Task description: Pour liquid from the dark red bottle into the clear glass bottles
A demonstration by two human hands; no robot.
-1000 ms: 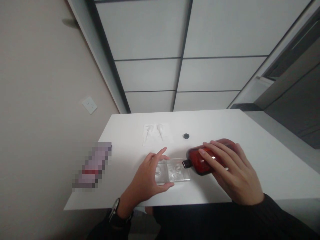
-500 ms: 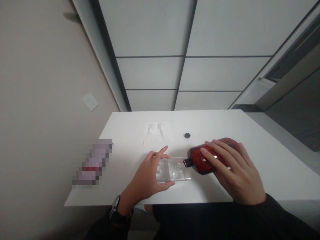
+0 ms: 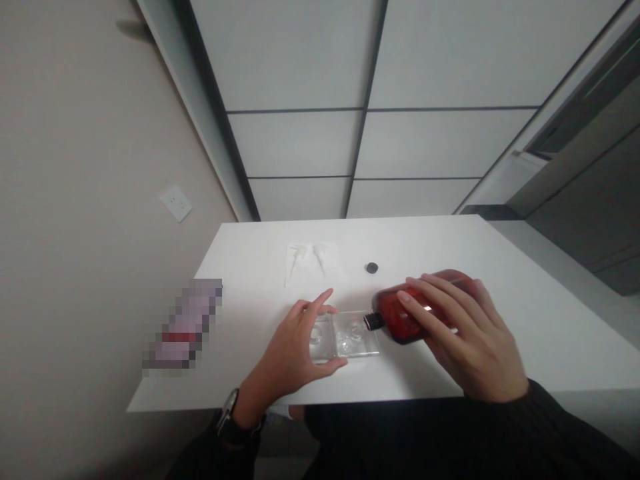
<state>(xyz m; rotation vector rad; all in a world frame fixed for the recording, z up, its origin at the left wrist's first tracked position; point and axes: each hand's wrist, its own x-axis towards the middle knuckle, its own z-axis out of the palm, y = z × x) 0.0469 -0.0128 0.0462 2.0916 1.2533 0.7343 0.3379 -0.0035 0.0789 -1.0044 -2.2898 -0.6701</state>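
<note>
A clear plastic tray with round wells lies on the white table. Across its left end, my left hand grips it by the near and far edges, thumb near me and fingers beyond. My right hand is wrapped over a dark red bottle, which lies tilted on its side in the air. Its uncapped black neck points left, over the tray's right part. Whether liquid is flowing out cannot be made out. The palm hides part of the bottle.
A small black cap sits beyond the bottle. Two whitish pointed pieces rest on a pale sheet farther back. A blurred-out pinkish object is at the table's left edge. A wall socket is on the left wall.
The whole view has shifted slightly. Both hands, the bottle and the tray keep nearly the same positions relative to each other.
</note>
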